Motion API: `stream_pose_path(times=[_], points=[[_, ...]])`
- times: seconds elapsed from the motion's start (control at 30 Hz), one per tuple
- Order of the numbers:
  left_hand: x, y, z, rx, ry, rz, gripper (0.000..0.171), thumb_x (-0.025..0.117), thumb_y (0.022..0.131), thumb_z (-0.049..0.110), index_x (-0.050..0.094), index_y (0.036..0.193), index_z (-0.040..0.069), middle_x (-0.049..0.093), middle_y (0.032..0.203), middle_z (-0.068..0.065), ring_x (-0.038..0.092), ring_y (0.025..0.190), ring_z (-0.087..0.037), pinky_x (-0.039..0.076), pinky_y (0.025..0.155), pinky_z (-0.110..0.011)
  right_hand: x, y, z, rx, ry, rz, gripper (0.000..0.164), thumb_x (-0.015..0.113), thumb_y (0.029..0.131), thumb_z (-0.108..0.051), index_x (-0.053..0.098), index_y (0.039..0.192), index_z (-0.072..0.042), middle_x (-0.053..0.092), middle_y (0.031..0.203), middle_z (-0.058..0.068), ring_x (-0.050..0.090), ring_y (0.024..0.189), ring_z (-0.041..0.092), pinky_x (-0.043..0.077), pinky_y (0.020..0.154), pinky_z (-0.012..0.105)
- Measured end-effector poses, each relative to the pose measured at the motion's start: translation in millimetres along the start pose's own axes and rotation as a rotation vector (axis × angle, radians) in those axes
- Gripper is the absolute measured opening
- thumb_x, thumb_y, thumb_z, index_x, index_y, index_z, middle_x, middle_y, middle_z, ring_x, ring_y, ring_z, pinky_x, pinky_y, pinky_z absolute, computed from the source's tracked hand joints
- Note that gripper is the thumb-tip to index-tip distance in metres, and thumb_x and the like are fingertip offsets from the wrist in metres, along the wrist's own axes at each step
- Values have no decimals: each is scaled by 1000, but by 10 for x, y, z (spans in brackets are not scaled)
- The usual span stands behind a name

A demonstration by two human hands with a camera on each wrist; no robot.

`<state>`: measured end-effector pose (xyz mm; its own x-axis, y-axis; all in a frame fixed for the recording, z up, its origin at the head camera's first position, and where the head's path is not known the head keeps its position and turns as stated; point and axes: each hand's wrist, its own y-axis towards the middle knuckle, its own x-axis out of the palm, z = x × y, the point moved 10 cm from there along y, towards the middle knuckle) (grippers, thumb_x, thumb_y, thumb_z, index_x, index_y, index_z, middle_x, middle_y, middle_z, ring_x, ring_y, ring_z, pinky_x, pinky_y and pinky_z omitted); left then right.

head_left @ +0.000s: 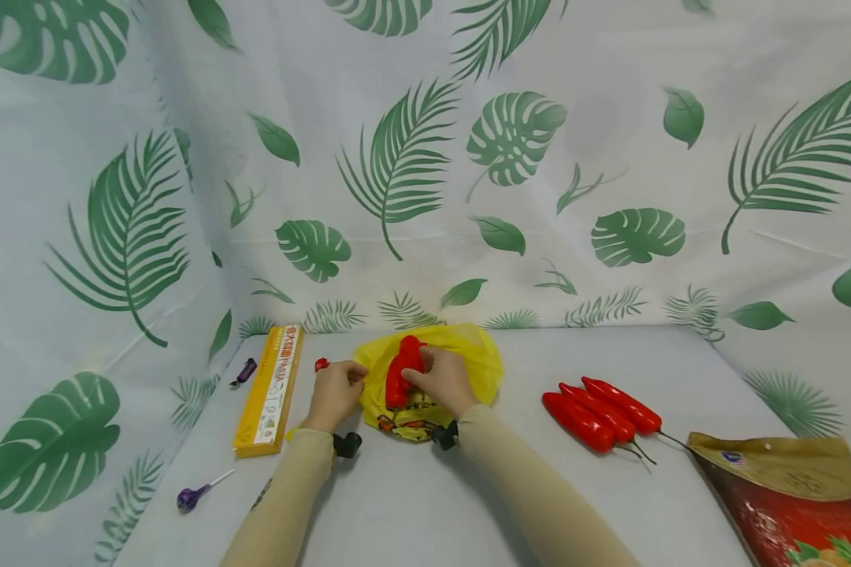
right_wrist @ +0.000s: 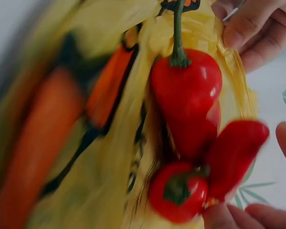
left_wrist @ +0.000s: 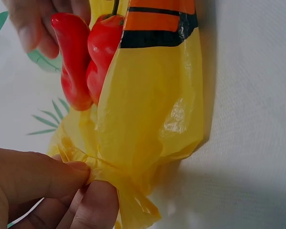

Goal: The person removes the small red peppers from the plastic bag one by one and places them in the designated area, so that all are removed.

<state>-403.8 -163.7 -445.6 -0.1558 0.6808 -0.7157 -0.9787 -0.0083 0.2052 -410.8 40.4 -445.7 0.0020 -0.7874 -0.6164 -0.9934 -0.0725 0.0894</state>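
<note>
A yellow plastic bag with printed orange and black figures lies mid-table. My left hand pinches its gathered edge between thumb and fingers, as the left wrist view shows. Several red peppers lie at the bag's mouth. One pepper has a long green stem, and another pepper turns its green cap up. My right hand is at these peppers. In the right wrist view its fingertips touch a red pepper low down, while its thumb stands apart from that pepper's tip.
At left stand a yellow pasta box, a purple wrapped candy and a purple lollipop. A small red thing shows behind the left hand. Three red peppers lie at right, beside a brown and red package. Patterned cloth rises behind.
</note>
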Motion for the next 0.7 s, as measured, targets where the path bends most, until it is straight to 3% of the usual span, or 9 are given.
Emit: stream_pose_path(times=[0.3,0.47,0.7], points=[[-48,15,-16,5,11,20,14,69,90,0,78,101,4,78,94,-10,71,88,-22,61,84,-40,141,109,-109,17,62,23,63,81,90,-24,57,144,-1,71,130,15,66,111,30,58,104,46],[-47,14,-15,7,17,18,14,69,90,0,78,101,4,77,94,-9,70,86,-21,60,82,-39,185,134,-122,29,11,15,63,82,88,-16,57,144,-1,70,131,16,65,113,31,56,106,47],[-35,5,28,14,28,21,13,70,91,1,79,101,4,77,93,-10,70,85,-21,60,80,-38,228,151,-157,21,-85,-25,58,79,89,-10,58,143,0,72,121,16,66,100,29,61,96,46]])
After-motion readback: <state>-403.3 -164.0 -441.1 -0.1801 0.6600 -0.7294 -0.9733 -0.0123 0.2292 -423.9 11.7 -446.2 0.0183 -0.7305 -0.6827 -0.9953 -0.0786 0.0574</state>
